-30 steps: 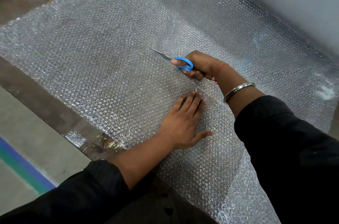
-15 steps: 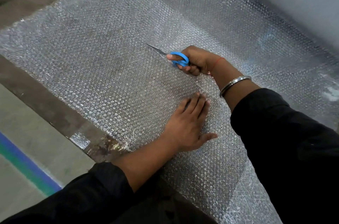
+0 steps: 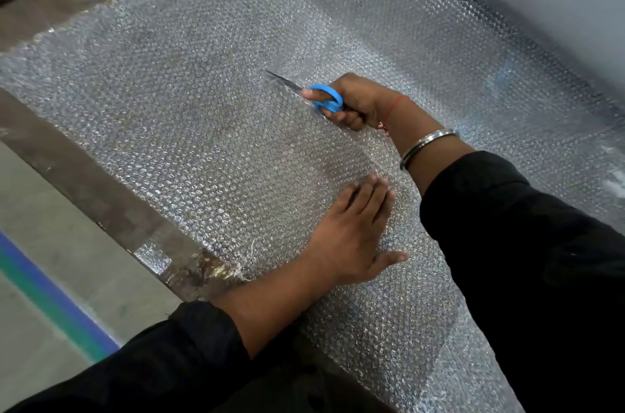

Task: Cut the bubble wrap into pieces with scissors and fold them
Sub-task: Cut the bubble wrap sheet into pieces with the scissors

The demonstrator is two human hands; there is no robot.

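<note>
Bubble wrap (image 3: 203, 142) spread flat; right hand (image 3: 355, 101) grips scissors (image 3: 314, 94); left hand (image 3: 351, 236) presses flat.

No readable text, labels, brand marks or numbers anywhere in view. Checked the scissors (image 3: 323, 99), the bubble wrap (image 3: 203, 128) and the tabletop (image 3: 84, 182): all unmarked.
</note>
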